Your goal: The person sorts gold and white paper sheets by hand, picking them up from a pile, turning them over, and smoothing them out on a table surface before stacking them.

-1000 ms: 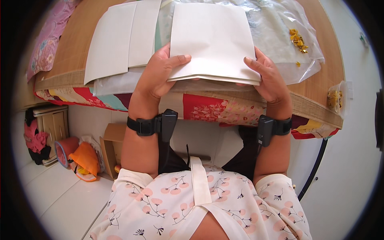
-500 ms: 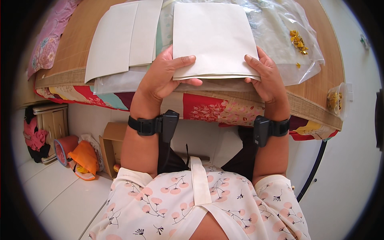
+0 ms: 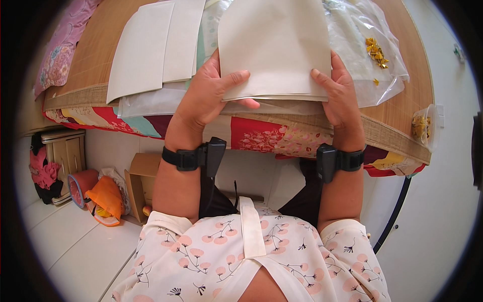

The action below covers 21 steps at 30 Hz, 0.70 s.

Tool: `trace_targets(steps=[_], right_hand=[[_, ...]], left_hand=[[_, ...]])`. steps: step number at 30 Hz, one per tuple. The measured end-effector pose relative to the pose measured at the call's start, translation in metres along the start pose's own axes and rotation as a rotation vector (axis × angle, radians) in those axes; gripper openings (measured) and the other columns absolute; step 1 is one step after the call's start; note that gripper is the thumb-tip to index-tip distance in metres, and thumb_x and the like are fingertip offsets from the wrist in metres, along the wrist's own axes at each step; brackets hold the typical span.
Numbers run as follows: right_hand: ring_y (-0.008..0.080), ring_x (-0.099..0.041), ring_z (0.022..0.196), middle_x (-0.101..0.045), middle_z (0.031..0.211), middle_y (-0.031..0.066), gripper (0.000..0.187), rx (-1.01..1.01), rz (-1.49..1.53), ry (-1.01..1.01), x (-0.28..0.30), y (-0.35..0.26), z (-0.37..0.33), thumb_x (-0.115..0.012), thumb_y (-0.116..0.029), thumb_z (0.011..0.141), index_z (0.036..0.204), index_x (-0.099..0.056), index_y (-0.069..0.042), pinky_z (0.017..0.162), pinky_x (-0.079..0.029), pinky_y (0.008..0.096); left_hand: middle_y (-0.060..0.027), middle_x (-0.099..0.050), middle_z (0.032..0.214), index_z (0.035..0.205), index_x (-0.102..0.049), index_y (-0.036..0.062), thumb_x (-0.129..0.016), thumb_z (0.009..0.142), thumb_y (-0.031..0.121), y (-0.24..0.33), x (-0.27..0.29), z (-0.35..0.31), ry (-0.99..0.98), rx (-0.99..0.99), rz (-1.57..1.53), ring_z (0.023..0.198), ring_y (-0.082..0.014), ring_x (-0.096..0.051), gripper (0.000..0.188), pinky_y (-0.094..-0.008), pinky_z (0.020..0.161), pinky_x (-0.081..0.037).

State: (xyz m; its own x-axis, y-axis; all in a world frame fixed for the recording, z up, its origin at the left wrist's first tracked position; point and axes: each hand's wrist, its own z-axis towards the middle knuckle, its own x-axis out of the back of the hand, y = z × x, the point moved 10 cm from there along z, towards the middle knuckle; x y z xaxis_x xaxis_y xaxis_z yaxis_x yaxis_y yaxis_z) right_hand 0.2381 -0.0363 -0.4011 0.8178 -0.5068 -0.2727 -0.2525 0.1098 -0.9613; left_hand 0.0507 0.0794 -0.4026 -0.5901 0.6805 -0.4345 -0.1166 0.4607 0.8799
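Between my two hands is a small stack of cream paper sheets [image 3: 275,55], its far part tilted up toward me. My left hand [image 3: 209,90] pinches the near left corner, thumb on top and fingers beneath. On the right edge my right hand [image 3: 338,90] grips likewise, its thumb on the face and its fingers mostly hidden behind. Two more piles of cream sheets, an outer pile [image 3: 138,53] and an inner pile [image 3: 182,43], lie overlapping to the left. Clear plastic sheeting [image 3: 352,75] spreads under the work.
Gold foil pieces [image 3: 376,53] lie on the plastic at right. A clear tub [image 3: 423,126] with gold pieces hangs at the right edge of the mat-covered bed [image 3: 83,65]. On the floor at left stand a cardboard box [image 3: 138,173], an orange bag [image 3: 106,196] and a pink bin [image 3: 80,186].
The held stack has tilted, its far end rising toward me and its face turning darker. Both hands keep their grip and have shifted only slightly.
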Motion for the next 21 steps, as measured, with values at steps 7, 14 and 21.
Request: trace_targets(steps=[7,14,21], right_hand=[[0.0151,-0.056,0.126,-0.061,0.137,0.0089,0.059,0.116,0.012,0.009,0.005,-0.013,0.001,-0.061,0.003,0.095,0.150,-0.042,0.002,0.107,-0.043,0.0300],[0.0135,-0.056,0.125,-0.062,0.136,0.0058,0.054,0.132,-0.086,-0.063,0.006,-0.034,-0.008,-0.062,0.002,0.095,0.147,-0.049,0.000,0.107,-0.042,0.0293],[0.0124,-0.057,0.122,-0.065,0.131,0.0037,0.051,0.112,-0.369,-0.180,-0.002,-0.033,-0.013,-0.064,-0.001,0.096,0.145,-0.052,0.001,0.107,-0.041,0.0283]], left_hand=[[-0.0106,-0.062,0.131,0.143,-0.047,0.0015,-0.066,0.096,0.007,0.000,-0.005,0.002,-0.054,-0.041,-0.020,0.117,-0.0241,-0.063,0.052,-0.0393,0.079,-0.065],[-0.0088,-0.064,0.129,0.137,-0.054,0.0016,-0.071,0.095,0.010,0.015,0.015,0.002,0.095,-0.188,0.000,0.118,-0.0186,-0.061,0.047,-0.0310,0.101,-0.048],[-0.0071,-0.061,0.133,0.139,-0.053,0.0041,-0.074,0.093,0.010,0.033,0.038,-0.003,0.222,-0.300,-0.288,0.123,-0.0219,-0.058,0.051,-0.0367,0.103,-0.049]])
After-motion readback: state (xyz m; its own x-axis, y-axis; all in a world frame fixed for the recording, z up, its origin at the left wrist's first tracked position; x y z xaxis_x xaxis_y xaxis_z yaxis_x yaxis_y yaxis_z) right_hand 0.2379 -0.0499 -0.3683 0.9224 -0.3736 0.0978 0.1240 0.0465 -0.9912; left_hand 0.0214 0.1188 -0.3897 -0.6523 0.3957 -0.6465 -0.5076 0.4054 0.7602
